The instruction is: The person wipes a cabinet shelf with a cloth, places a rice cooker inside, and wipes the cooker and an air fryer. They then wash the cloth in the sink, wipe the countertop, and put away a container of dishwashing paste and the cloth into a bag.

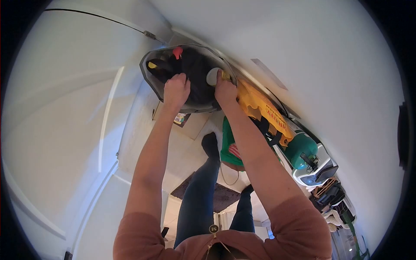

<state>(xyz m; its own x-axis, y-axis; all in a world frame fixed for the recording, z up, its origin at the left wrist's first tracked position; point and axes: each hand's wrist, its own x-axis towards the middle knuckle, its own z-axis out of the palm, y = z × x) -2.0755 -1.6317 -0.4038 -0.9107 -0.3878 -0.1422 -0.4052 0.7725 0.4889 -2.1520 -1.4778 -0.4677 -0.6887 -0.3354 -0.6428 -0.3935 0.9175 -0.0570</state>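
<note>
A grey open bag (149, 81) with a dark rim stands by the wall. Dark fabric (194, 71) fills much of it, and a red piece (177, 52) and a yellow piece (152, 65) show among its contents. My left hand (177, 90) is closed on the dark fabric near the bag's front edge. At the right side, my right hand (226, 92) is closed at a white round-topped container (212, 76), its fingers over the edge. A yellow patch shows just beside those fingers.
Right of my right arm are an orange-yellow bag (264, 106), a green bag (226, 141) and a teal rounded object (300, 150) along the wall. A dark mat (228, 194) lies near my feet. White doors (65, 108) flank the left.
</note>
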